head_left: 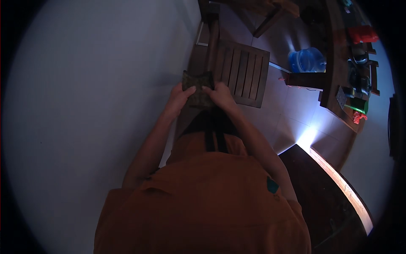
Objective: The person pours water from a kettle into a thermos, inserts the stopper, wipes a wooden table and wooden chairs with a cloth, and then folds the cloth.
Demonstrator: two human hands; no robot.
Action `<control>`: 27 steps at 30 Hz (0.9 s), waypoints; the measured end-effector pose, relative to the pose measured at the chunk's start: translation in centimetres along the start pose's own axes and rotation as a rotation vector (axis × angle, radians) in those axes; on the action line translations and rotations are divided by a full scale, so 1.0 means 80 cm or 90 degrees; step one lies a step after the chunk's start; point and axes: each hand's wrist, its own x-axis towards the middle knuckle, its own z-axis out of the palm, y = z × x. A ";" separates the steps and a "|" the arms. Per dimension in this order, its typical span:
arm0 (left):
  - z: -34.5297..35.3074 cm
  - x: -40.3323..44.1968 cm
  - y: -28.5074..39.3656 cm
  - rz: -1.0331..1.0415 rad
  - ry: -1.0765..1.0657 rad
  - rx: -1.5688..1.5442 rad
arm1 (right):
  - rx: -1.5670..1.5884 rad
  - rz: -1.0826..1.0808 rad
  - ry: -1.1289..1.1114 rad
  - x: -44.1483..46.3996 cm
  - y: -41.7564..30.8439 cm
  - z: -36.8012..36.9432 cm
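Between my two hands is a dark olive, mottled piece that looks like folded cloth or a small pouch (198, 80); the dim light hides its exact kind. My left hand (178, 99) grips its left side, thumb lying on top. On the opposite side, my right hand (220, 96) pinches it the same way, with the thumb pointing inward. The fingers beneath are hidden. Just beyond the right hand stands a wooden chair with a slatted seat (247, 76).
A pale wall (93, 97) runs close along the left. A large blue water bottle (308, 60) stands on the tiled floor. At the right, a wooden table (334, 63) carries a red package (362, 34) and a green item (359, 105). Light enters beside a dark door (317, 190).
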 end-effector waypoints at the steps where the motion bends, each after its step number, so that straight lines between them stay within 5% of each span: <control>1: 0.001 0.007 -0.003 0.004 0.004 0.006 | -0.035 -0.030 0.006 0.003 0.010 0.005; 6: 0.023 0.044 0.019 0.031 0.053 0.161 | -0.061 -0.080 0.025 0.029 0.014 -0.018; 11: 0.050 0.113 0.086 0.139 0.087 0.139 | 0.071 -0.167 0.080 0.108 -0.027 -0.095; 15: 0.071 0.187 0.151 0.197 0.125 0.104 | -0.009 -0.194 0.140 0.188 -0.088 -0.153; 22: 0.055 0.273 0.190 0.148 0.202 0.210 | -0.002 -0.154 0.150 0.260 -0.136 -0.177; 24: 0.061 0.262 0.207 0.029 0.219 0.077 | -0.014 -0.124 0.118 0.271 -0.129 -0.171; 27: 0.058 0.257 0.197 0.039 0.204 0.073 | 0.043 -0.166 0.113 0.267 -0.115 -0.165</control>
